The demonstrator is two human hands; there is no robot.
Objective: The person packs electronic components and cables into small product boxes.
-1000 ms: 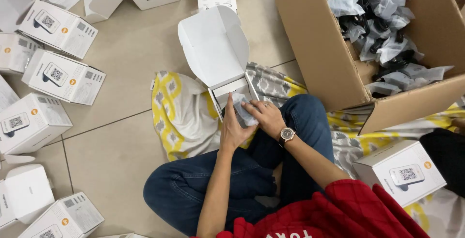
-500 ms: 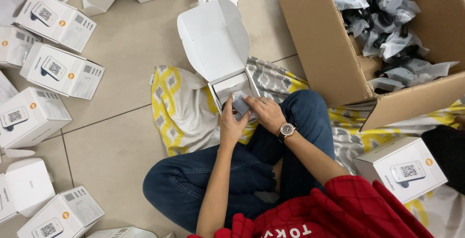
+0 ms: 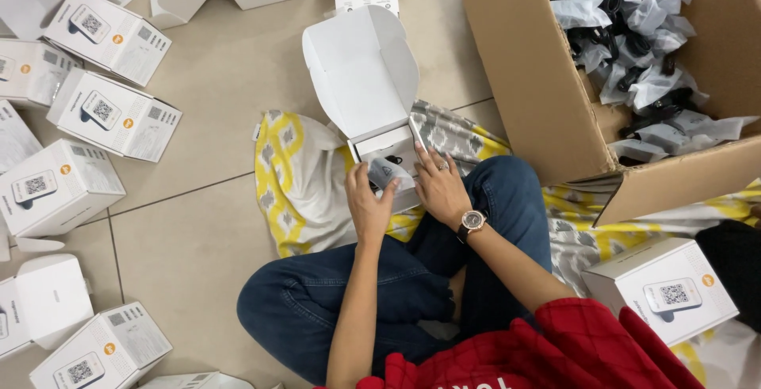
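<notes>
Closed white boxes (image 3: 111,116) lie on the tile at far left; your left hand (image 3: 369,203) curls its fingers around a small plastic-wrapped piece (image 3: 386,173) at the open white box (image 3: 372,96) on your lap, your right hand (image 3: 438,187) rests flat-fingered on its edge, big cardboard carton (image 3: 515,72) to the right

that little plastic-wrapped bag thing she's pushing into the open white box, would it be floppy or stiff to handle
Probably floppy: the small plastic pouch looks crumpled and bends under the left hand. Likely light, since the fingers alone press it. It may be slippery, as the film looks glossy. The open white box could shift; the right hand steadies it.
</notes>
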